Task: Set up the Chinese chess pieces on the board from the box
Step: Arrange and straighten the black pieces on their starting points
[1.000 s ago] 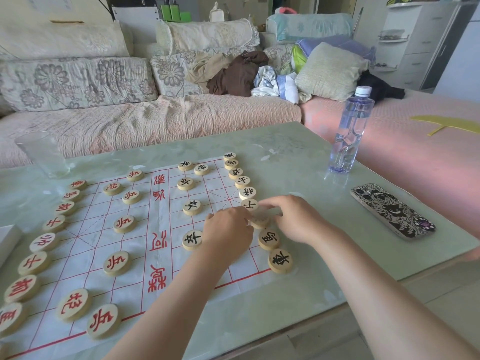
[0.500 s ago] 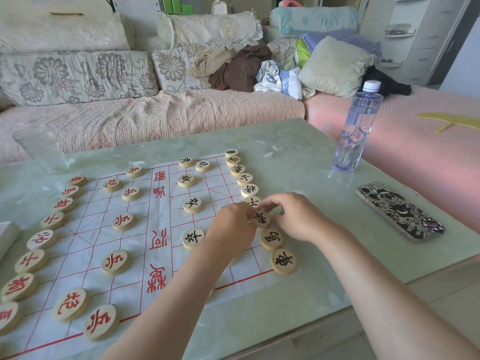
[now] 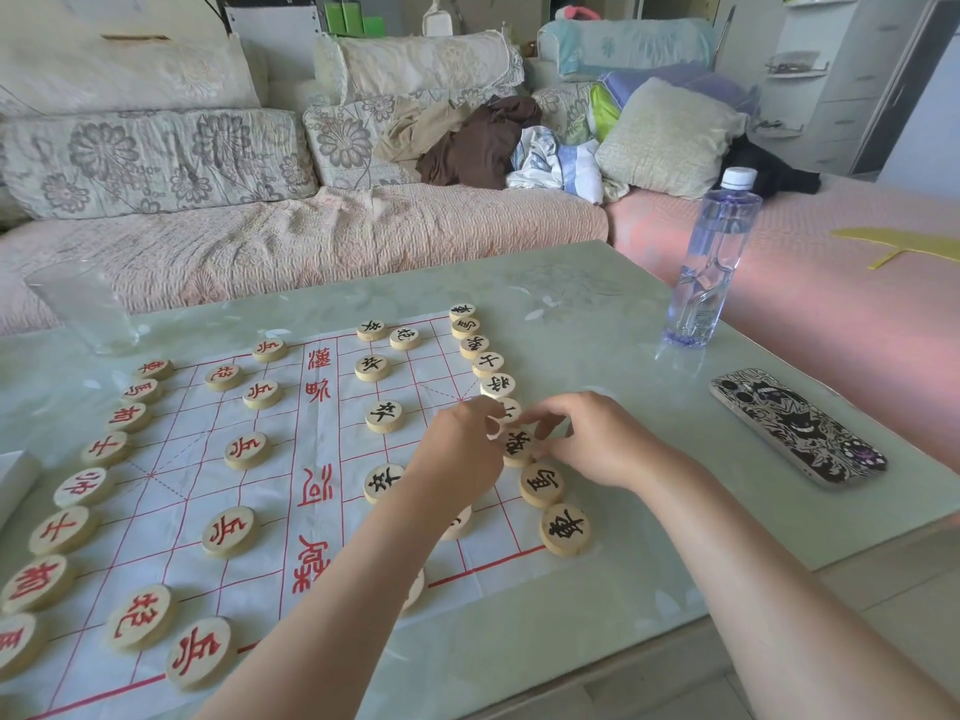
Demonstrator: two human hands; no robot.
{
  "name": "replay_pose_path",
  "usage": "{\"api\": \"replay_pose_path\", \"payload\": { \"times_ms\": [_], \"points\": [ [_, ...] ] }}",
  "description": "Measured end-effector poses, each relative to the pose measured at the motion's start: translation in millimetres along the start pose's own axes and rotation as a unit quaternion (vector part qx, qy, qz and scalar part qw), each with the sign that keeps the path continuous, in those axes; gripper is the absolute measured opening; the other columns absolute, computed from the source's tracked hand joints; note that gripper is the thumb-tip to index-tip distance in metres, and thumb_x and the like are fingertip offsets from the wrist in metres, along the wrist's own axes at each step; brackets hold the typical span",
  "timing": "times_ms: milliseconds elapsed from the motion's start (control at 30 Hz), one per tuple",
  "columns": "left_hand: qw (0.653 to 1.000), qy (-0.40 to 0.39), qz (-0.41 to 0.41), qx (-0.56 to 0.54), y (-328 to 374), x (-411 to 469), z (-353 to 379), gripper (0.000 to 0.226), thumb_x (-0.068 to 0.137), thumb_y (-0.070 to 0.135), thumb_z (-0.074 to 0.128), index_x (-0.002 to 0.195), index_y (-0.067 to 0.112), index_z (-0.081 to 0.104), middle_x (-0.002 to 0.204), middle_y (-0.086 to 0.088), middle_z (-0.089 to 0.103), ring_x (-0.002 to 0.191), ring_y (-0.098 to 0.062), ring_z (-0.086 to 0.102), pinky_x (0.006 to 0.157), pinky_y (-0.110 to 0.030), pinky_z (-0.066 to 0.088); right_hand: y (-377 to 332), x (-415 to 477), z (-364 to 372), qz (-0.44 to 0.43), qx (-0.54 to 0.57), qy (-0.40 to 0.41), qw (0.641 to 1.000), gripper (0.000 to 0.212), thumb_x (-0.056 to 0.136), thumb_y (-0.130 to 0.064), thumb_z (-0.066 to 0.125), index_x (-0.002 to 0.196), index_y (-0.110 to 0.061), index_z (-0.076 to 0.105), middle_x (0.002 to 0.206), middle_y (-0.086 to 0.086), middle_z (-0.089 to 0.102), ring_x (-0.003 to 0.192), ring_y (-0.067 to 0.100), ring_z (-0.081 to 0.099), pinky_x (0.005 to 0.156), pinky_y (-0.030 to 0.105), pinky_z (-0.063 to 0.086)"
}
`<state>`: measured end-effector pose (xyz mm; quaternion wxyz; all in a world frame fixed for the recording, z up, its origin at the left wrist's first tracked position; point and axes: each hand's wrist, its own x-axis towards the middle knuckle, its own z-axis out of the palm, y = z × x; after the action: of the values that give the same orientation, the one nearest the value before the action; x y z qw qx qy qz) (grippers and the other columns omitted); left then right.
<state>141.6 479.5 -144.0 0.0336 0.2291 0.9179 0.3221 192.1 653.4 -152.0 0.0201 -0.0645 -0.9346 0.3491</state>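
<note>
A white paper board (image 3: 322, 517) with red lines lies on the green table (image 3: 623, 511). Red-lettered wooden discs (image 3: 227, 531) stand along its left side and black-lettered ones (image 3: 384, 415) along its right. My left hand (image 3: 457, 454) and my right hand (image 3: 597, 439) meet over the right column. With curled fingers they pinch one black-lettered piece (image 3: 519, 445) from both sides as it lies flat on the board. My left forearm hides two more discs. A corner of the white box (image 3: 13, 483) shows at the left edge.
A patterned phone (image 3: 797, 428) lies right of the board and a clear water bottle (image 3: 714, 262) stands behind it. A clear glass (image 3: 85, 306) stands at the table's far left. A sofa with cushions runs behind the table.
My right hand has set the black piece flat into the right column. Both hands have moved slightly closer together around it.
</note>
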Motion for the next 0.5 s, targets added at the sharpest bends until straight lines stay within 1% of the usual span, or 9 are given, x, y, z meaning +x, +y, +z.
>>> {"api": "replay_pose_path", "payload": {
  "times_ms": [100, 200, 233, 267, 333, 400, 467, 500],
  "points": [
    [1.0, 0.0, -0.01, 0.018, -5.2, -0.8, -0.5, 0.031, 0.088, 0.01, 0.057, 0.117, 0.02, 0.062, 0.106, 0.005, 0.065, 0.095, -0.015, 0.062, 0.08, -0.026, 0.05, 0.1, -1.3, -0.8, -0.003, 0.016, 0.006, 1.0, 0.024, 0.088, -0.033, 0.072, 0.111, -0.041, 0.07, 0.097, -0.02, 0.066, 0.066, -0.006, 0.054, 0.074, 0.022, 0.045],
    [1.0, -0.012, 0.003, 0.023, -6.5, -1.5, 1.3, 0.021, 0.089, 0.015, 0.058, 0.107, 0.02, 0.067, 0.1, 0.003, 0.069, 0.091, -0.016, 0.064, 0.081, -0.03, 0.054, 0.0, -1.0, 1.9, -0.008, 0.021, 0.007, 1.0, 0.029, 0.088, -0.027, 0.073, 0.113, -0.04, 0.072, 0.104, -0.022, 0.068, 0.064, -0.019, 0.051, 0.07, 0.016, 0.039],
    [1.0, -0.017, 0.013, 0.019, -5.5, -1.6, 1.9, 0.019, 0.09, 0.016, 0.058, 0.105, 0.02, 0.068, 0.099, 0.003, 0.07, 0.09, -0.016, 0.064, 0.082, -0.031, 0.055, 0.0, -0.6, 2.6, -0.006, 0.017, 0.007, 1.0, 0.031, 0.086, -0.025, 0.074, 0.113, -0.041, 0.072, 0.105, -0.022, 0.068, 0.063, -0.022, 0.05, 0.068, 0.014, 0.038],
    [0.999, -0.021, 0.023, 0.017, -4.4, -1.3, 2.2, 0.019, 0.09, 0.017, 0.058, 0.106, 0.02, 0.069, 0.099, 0.003, 0.07, 0.091, -0.015, 0.065, 0.083, -0.031, 0.055, 0.2, 0.3, 2.9, -0.003, 0.013, 0.006, 1.0, 0.033, 0.085, -0.025, 0.076, 0.113, -0.042, 0.072, 0.103, -0.023, 0.068, 0.063, -0.021, 0.05, 0.067, 0.015, 0.039],
    [0.999, -0.019, 0.028, 0.011, -3.3, 0.0, 1.0, 0.022, 0.091, 0.016, 0.059, 0.11, 0.02, 0.067, 0.103, 0.004, 0.07, 0.094, -0.013, 0.064, 0.084, -0.028, 0.053, 1.1, 0.9, 2.0, 0.002, 0.004, 0.002, 1.0, 0.037, 0.08, -0.029, 0.08, 0.112, -0.045, 0.07, 0.098, -0.023, 0.068, 0.062, -0.011, 0.053, 0.069, 0.021, 0.044],
    [1.0, -0.012, 0.017, 0.01, -4.6, 1.2, -1.4, 0.028, 0.089, 0.011, 0.058, 0.114, 0.02, 0.065, 0.107, 0.005, 0.067, 0.098, -0.014, 0.063, 0.086, -0.028, 0.052, 1.7, 0.0, -0.2, 0.008, 0.002, -0.001, 1.0, 0.038, 0.079, -0.033, 0.081, 0.112, -0.049, 0.07, 0.096, -0.022, 0.067, 0.066, -0.004, 0.054, 0.074, 0.026, 0.049],
    [1.0, -0.011, 0.006, 0.017, -7.5, 1.1, -2.8, 0.031, 0.087, 0.007, 0.056, 0.114, 0.02, 0.064, 0.105, 0.006, 0.066, 0.096, -0.014, 0.062, 0.085, -0.028, 0.052, 2.2, -0.3, -0.8, 0.005, 0.011, 0.002, 1.0, 0.035, 0.081, -0.033, 0.078, 0.111, -0.048, 0.07, 0.098, -0.022, 0.067, 0.069, -0.005, 0.055, 0.076, 0.025, 0.048],
    [1.0, -0.015, 0.006, 0.018, -8.7, 0.6, -2.6, 0.03, 0.086, 0.007, 0.057, 0.112, 0.021, 0.065, 0.103, 0.006, 0.066, 0.094, -0.013, 0.062, 0.083, -0.025, 0.052, 2.2, -0.2, -0.2, 0.001, 0.016, 0.004, 1.0, 0.034, 0.082, -0.032, 0.077, 0.111, -0.047, 0.071, 0.1, -0.023, 0.067, 0.068, -0.008, 0.054, 0.075, 0.023, 0.046]
  ]
}}
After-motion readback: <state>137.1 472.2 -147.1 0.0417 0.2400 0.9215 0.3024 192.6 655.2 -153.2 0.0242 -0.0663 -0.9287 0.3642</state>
